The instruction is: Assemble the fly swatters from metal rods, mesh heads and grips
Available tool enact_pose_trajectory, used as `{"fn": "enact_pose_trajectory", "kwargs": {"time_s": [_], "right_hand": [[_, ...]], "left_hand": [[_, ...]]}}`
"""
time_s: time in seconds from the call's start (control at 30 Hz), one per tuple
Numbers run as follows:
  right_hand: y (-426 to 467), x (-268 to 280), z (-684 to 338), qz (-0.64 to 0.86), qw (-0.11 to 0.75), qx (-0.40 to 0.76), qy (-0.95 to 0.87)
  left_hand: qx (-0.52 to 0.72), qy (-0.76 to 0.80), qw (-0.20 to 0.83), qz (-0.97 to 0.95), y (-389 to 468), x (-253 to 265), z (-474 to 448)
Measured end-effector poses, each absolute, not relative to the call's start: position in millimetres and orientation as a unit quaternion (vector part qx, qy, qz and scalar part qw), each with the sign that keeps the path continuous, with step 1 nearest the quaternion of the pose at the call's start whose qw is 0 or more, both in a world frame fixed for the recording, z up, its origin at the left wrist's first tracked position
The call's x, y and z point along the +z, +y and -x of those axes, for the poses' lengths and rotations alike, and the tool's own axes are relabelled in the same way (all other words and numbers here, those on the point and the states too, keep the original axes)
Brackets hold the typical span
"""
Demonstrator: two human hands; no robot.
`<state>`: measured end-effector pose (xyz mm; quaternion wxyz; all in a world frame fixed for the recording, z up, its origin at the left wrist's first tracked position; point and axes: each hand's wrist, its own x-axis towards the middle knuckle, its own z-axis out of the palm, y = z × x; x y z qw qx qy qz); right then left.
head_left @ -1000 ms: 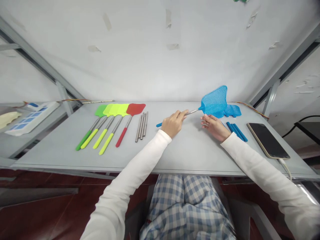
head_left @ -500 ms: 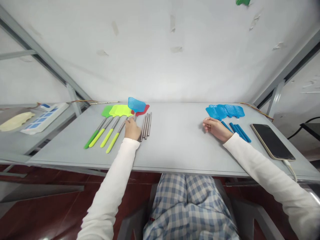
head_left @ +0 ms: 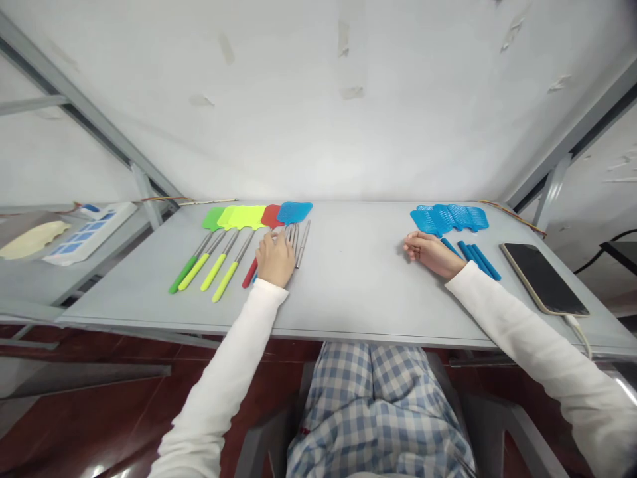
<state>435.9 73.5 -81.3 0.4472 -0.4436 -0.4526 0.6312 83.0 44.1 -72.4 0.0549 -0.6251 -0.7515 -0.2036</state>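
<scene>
My left hand [head_left: 275, 259] lies palm down over the shaft of a blue fly swatter [head_left: 294, 212], its fingers slightly apart. Loose metal rods [head_left: 302, 244] touch or sit close to its right side; the fingertips are partly hidden. Just left is a red fly swatter [head_left: 272, 216], its grip partly showing. Beyond it lie yellow fly swatters [head_left: 213, 272] and a green fly swatter [head_left: 183, 274]. My right hand [head_left: 432, 254] rests loosely curled on the table, holding nothing, near blue swatter heads [head_left: 448, 218] and blue handle grips [head_left: 478, 261].
A phone [head_left: 545, 279] with a white cable lies at the right of the grey table [head_left: 358, 292]. A white wall [head_left: 358, 153] stands behind. Metal frame posts flank both ends. On the left surface sits a white tray with blue squares [head_left: 89, 232].
My left hand has moved slightly right and toward me. The blue swatter's head has come down to the right, uncovering the red one. The rods have shifted right. My right hand stays put.
</scene>
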Motion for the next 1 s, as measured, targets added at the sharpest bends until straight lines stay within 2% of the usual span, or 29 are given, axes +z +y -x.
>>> {"fn": "enact_pose_trajectory", "kwargs": {"time_s": [0.17,0.23,0.33,0.4,0.5,0.6,0.67,0.73,0.8,0.87,1.0], "right_hand": [[71,-79,-434,0.457,0.443,0.609,-0.473],[71,-77,-437,0.483,0.444,0.545,-0.523],[74,-74,-448,0.550,0.425,0.291,-0.658],[77,-73,-460,0.599,0.370,0.089,-0.704],[81,-76,-479,0.667,0.277,-0.067,-0.689],[83,-84,-487,0.680,0.224,-0.087,-0.693],[83,-89,-485,0.654,0.196,-0.070,-0.727],[82,-90,-477,0.600,0.184,-0.033,-0.778],[80,-89,-468,0.529,0.197,0.008,-0.825],[77,-87,-462,0.475,0.224,0.020,-0.850],[75,-87,-462,0.514,0.213,-0.053,-0.829]], "left_hand": [[-0.169,-0.723,0.044,0.669,41,-75,-110],[-0.155,-0.728,0.027,0.667,45,-77,-115],[-0.148,-0.730,0.004,0.667,50,-75,-118],[-0.155,-0.729,-0.017,0.667,53,-72,-120],[-0.201,-0.715,-0.110,0.661,56,-66,-125],[-0.278,-0.662,-0.327,0.614,57,-63,-137],[-0.322,-0.587,-0.491,0.558,58,-62,-148],[-0.343,-0.503,-0.612,0.505,59,-62,-161],[-0.357,-0.437,-0.679,0.470,62,-63,-174],[-0.384,-0.401,-0.702,0.446,69,-67,-187],[-0.458,-0.361,-0.711,0.393,88,-78,-205]]}}
